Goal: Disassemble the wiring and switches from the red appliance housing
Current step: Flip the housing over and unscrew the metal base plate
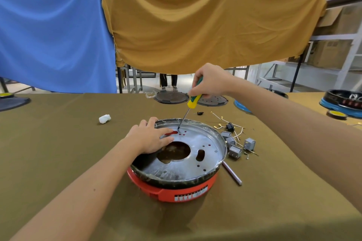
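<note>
The red housing (172, 188) sits mid-table, its metal plate (195, 154) facing up. The left hand (150, 139) lies flat with straight fingers on the plate's far-left rim. The right hand (209, 82) grips a screwdriver (193, 101), tip in a hole near that rim. 4 grey switches (235, 146) and loose wires (231, 126) lie just right.

Left hand (150, 137) lies flat, fingers spread; right hand (210, 82) is raised, fingers curled tight.
</note>
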### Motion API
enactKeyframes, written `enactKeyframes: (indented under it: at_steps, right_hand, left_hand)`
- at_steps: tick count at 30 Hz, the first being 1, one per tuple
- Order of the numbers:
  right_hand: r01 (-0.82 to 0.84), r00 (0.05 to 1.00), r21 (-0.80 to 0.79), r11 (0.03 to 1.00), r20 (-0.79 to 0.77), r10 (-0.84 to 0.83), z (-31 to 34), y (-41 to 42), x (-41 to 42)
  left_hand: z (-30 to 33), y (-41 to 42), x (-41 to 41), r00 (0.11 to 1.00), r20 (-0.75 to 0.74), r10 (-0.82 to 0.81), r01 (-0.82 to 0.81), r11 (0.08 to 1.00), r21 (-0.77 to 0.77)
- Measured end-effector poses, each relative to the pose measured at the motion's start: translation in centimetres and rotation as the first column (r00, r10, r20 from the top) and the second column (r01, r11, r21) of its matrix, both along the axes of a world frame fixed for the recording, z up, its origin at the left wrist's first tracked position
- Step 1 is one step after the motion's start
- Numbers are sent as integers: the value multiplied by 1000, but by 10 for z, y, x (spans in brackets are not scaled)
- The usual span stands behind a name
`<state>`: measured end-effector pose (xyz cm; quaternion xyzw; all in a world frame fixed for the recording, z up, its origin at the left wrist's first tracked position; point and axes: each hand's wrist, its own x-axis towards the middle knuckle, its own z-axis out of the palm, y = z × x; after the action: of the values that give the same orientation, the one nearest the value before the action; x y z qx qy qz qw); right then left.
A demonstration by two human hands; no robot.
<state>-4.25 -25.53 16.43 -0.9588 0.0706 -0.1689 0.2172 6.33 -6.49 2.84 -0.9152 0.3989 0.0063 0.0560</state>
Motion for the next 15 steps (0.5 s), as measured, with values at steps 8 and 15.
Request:
enactKeyframes:
  at_steps: [8,15]
  right_hand:
    - [79,996,-259,963,67,-64,3,21,36]
    - [192,970,-655,731,12,-245,24,31,55]
  left_hand:
    - [-2,0,2,1000,6,-9,9,1000,-6]
    - [-2,1,3,1000,23,-18,19,1000,-17]
